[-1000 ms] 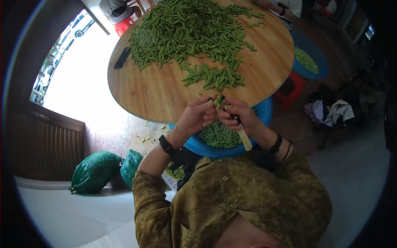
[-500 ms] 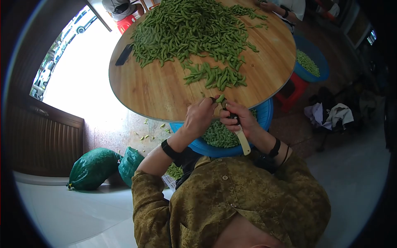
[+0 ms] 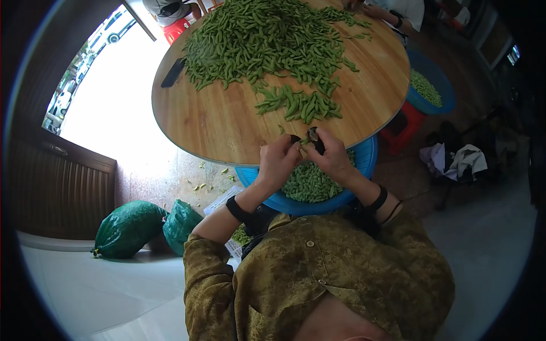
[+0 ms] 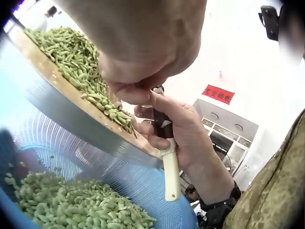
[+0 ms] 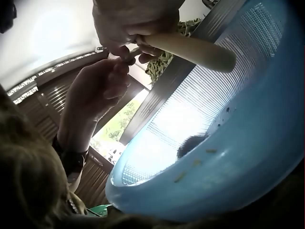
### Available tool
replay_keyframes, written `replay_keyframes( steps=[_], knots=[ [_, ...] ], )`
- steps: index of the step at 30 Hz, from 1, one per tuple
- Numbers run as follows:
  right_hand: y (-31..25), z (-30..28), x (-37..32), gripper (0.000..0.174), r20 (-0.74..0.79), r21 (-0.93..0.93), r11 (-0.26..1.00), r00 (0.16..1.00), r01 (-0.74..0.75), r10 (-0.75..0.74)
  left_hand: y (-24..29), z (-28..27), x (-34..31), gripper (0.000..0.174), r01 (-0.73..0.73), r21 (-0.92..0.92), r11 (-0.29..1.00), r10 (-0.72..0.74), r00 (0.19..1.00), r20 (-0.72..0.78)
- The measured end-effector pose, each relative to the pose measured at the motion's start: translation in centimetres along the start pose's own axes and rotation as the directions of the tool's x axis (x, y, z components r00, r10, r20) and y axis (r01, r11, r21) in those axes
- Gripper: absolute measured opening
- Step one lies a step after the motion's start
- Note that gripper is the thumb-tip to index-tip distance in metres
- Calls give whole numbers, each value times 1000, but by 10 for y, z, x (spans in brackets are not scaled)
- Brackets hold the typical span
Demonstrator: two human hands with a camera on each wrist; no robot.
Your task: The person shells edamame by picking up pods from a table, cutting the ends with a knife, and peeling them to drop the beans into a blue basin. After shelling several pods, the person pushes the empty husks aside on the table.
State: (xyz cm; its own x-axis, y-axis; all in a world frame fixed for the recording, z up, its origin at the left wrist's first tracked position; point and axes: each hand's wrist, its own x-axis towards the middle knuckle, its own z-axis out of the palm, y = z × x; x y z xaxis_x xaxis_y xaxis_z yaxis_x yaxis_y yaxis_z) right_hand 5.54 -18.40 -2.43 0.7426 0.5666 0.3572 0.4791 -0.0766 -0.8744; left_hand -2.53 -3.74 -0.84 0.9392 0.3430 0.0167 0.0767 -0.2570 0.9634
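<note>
Both hands meet over the basin at the table's near edge. The left hand [image 3: 277,163] pinches a small green pod [image 3: 305,141], its fingertips against those of the right hand [image 3: 334,161]. Wrapped in the right hand [image 4: 188,129] is a tool with a cream handle [image 4: 171,176]; the handle [image 5: 200,51] sticks out of the fist in the right wrist view and is hidden in the head view. Dark coverings show at the fingertips. Beyond the hands lies a small group of pods [image 3: 301,105], before a large heap of pods [image 3: 256,42].
The round wooden table [image 3: 210,125] overhangs a blue basin [image 3: 372,162] of shelled beans [image 3: 311,183]. A dark flat object [image 3: 173,73] lies at the table's left. Green sacks [image 3: 129,229] stand on the floor at left. Another blue basin [image 3: 446,91] and a person's arm [image 3: 384,14] are at right.
The right hand has turned, hiding the cream handle from the head view. Its fingertips have closed in on the left hand's, and less of the pod shows between them.
</note>
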Motion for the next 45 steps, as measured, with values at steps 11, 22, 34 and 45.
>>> replay_keyframes(
  steps=[11, 22, 34, 45],
  knots=[
    [11, 7, -7, 24, 147, -186, 967, 978, 176, -150, 8, -17, -19, 19, 9, 211, 977, -47, 983, 178],
    [-2, -13, -13, 15, 412, 59, 987, 904, -150, 113, 15, -75, 22, 16, -444, 644, 624, 210, 888, 409],
    [15, -21, 6, 20, 362, 646, 546, 844, -533, 396, -28, -20, 113, 29, -291, 655, 697, 336, 940, 61],
    [-1, -20, 8, 11, 535, 777, 227, 806, -587, 253, 7, -25, 48, 10, 144, -218, 965, -70, 947, 313]
  ],
)
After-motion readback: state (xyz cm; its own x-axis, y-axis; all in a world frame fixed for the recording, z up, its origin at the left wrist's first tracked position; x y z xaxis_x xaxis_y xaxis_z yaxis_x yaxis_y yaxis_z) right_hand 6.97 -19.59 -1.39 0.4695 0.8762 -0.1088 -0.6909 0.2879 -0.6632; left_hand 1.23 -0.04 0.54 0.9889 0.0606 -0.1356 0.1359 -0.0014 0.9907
